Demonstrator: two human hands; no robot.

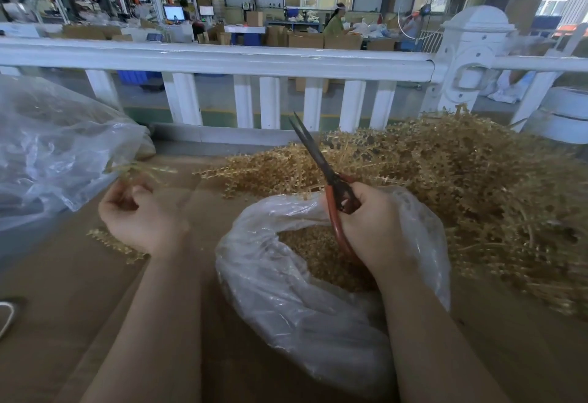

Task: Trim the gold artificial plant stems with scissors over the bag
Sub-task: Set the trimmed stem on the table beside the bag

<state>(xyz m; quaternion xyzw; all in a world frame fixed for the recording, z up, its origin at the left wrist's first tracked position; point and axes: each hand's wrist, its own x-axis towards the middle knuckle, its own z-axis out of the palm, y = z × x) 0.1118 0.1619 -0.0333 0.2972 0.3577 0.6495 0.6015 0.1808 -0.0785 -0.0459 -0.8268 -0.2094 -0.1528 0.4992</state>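
The right hand (370,224) has its fingers curled tight around the red handles of the scissors (321,163), blades together and pointing up and away, above the open bag (286,300) of gold trimmings. The left hand (140,214) pinches 1 blurred gold stem (140,168) at its fingertips, left of the bag. Right of the scissor-holding fingers, a pile of stems (461,179) covers the surface (95,307).

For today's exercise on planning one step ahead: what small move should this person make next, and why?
Probably bring the left hand, which pinches a blurred gold stem, rightwards to the scissors. The right hand holds them, blades closed, above the open bag, while the stem is off to the left, not over it.
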